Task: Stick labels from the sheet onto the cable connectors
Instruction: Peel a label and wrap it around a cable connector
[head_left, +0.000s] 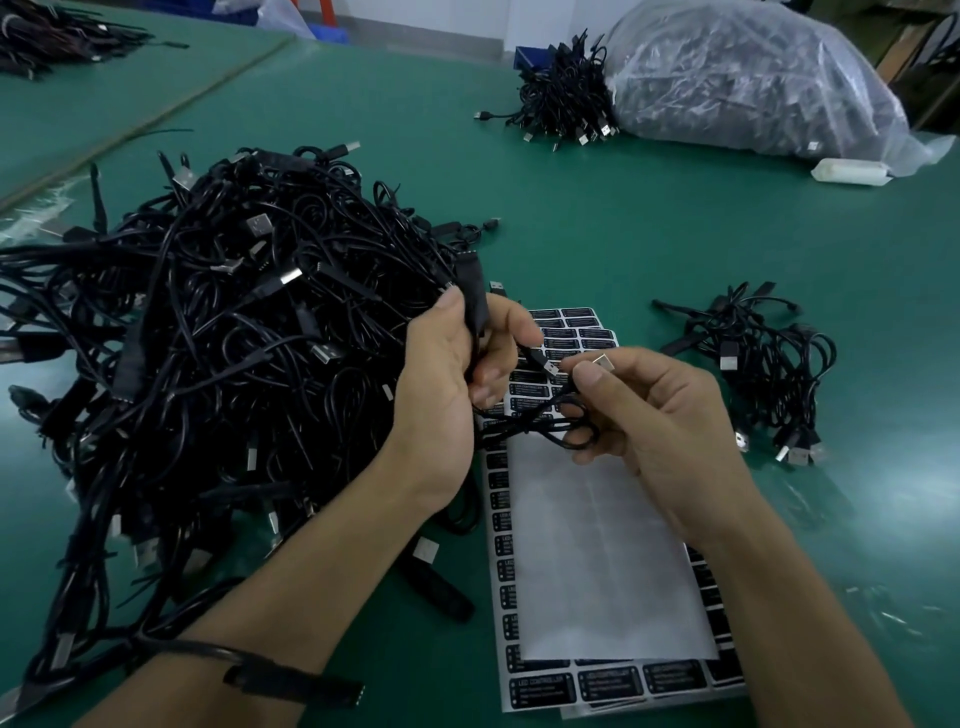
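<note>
A sheet of black labels (613, 680) lies on the green table in front of me, mostly covered by a blank white backing sheet (597, 561). Above it, my left hand (441, 395) grips the black connector block (475, 306) of one cable, thumb on top. My right hand (660, 421) pinches the same cable's silver USB plug (601, 361) between thumb and forefinger. The thin black cable (545, 426) loops between both hands. Another USB plug (545, 364) shows between my hands.
A big tangled heap of black cables (218, 338) fills the left. A small pile of cables (763, 374) lies right of the sheet. At the back stand a cable bundle (566, 98), a clear plastic bag of cables (753, 78) and a white roll (849, 171).
</note>
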